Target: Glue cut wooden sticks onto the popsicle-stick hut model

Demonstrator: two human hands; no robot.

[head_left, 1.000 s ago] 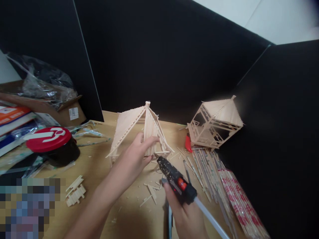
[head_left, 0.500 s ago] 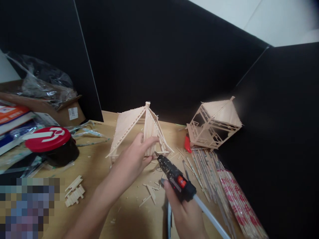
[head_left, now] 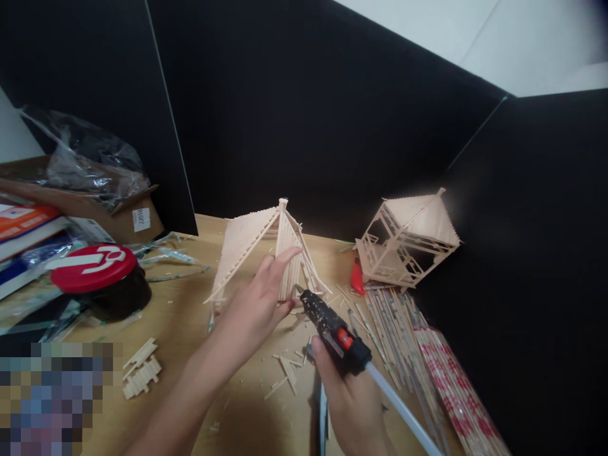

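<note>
A model house point(head_left: 244, 244) of thin wooden sticks, with a pitched roof, stands on the table in front of me. My left hand point(head_left: 259, 291) grips its roof at the lower front; the index finger lies across the row of sticks and the thumb is at the eave. Some of its fingers are hidden. My right hand point(head_left: 354, 405) is closed around a black glue gun point(head_left: 330, 326), whose nozzle points at the bottom of the stick row, beside my left thumb. A clear glue stick point(head_left: 403, 411) juts from its back.
A second stick house point(head_left: 408, 237) stands tilted at the back right, near a red object point(head_left: 357, 278). Loose sticks point(head_left: 392, 329) and a patterned stick pack point(head_left: 458, 380) lie right. At left are a red-lidded tub point(head_left: 99, 278), a cardboard box point(head_left: 123, 218) and joined stick pieces point(head_left: 142, 370).
My left index finger has lifted and straightened somewhat over the roof sticks. The glue gun's nozzle stays by the eave, with only a slight shift. The view has moved a little.
</note>
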